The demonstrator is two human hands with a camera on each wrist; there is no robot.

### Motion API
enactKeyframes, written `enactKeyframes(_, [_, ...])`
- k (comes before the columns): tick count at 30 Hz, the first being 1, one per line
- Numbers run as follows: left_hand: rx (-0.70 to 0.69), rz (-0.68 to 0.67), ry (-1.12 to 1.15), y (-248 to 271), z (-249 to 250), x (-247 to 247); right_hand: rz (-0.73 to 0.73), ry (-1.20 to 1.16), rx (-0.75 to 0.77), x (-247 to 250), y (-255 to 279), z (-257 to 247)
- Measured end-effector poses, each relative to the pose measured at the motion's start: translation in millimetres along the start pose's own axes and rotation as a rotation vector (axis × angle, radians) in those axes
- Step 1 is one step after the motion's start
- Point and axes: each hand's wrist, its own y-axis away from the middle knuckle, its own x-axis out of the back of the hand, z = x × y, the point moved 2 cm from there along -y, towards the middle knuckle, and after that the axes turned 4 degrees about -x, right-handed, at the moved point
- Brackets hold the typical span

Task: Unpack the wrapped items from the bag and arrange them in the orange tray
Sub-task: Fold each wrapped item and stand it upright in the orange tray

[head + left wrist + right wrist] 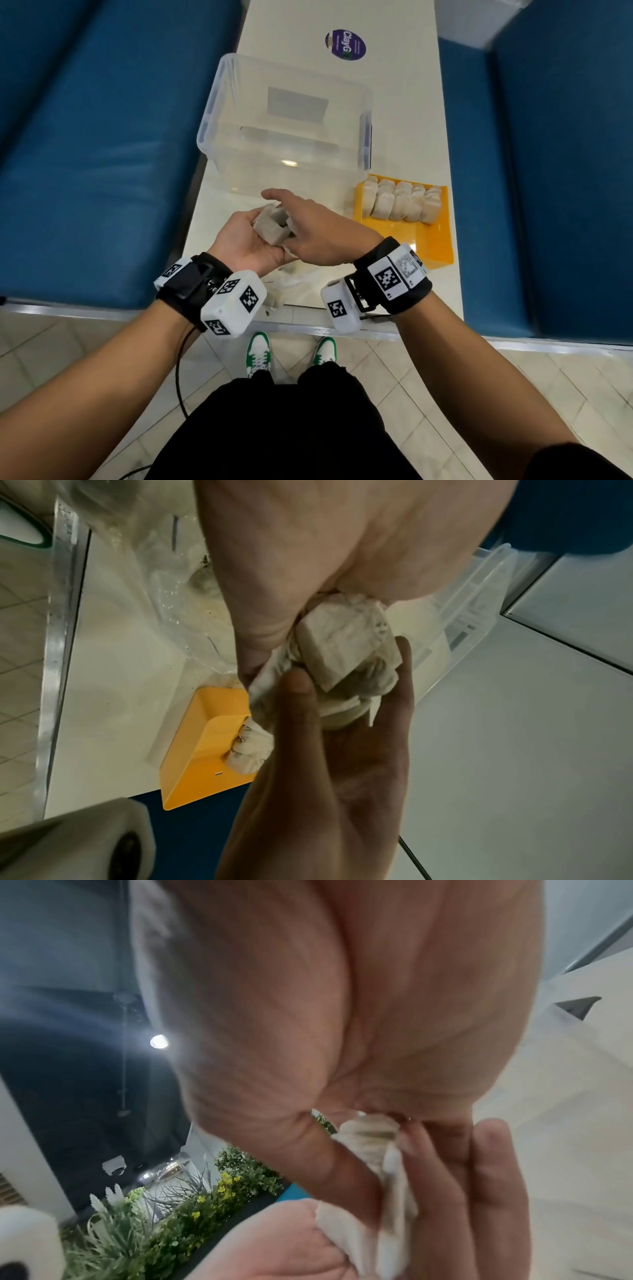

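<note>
My left hand point(255, 228) lies palm up above the table's near end and cups a bundle of pale wrapped items point(271, 226). My right hand point(291, 228) reaches over it from the right, its thumb and fingers pinching the wrapped items point(346, 645) while the index finger sticks out. The same wrapped items point(369, 1137) show between both hands in the right wrist view. The orange tray point(431, 240) sits to the right, with a row of several wrapped items point(400, 205) standing along its far side. The clear plastic bag point(294, 281) lies crumpled on the table under my hands.
A large clear plastic bin point(219, 102) stands just beyond my hands on the narrow white table point(404, 102). Blue padded seats point(102, 137) flank the table on both sides. The table's near edge is just below my wrists.
</note>
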Motion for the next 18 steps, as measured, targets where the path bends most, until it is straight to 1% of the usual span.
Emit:
enactKeyframes(4, [0.009, -0.009, 0.056, -5, -1, -1, 0.103, -0.008, -0.005, 13, -1, 6])
enactKeyframes(9, [0.001, -0.048, 0.064, -7, 1, -4, 0.226, -0.002, 0.082, 18, -1, 11])
enactKeyframes(16, [-0.006, -0.039, 0.052, -14, 2, -8, 0.274, -0.023, 0.13, 26, 3, 13])
enactKeyframes(18, [0.005, -0.031, 0.074, -15, 1, -8, 0.291, -0.061, 0.127, 30, 4, 16])
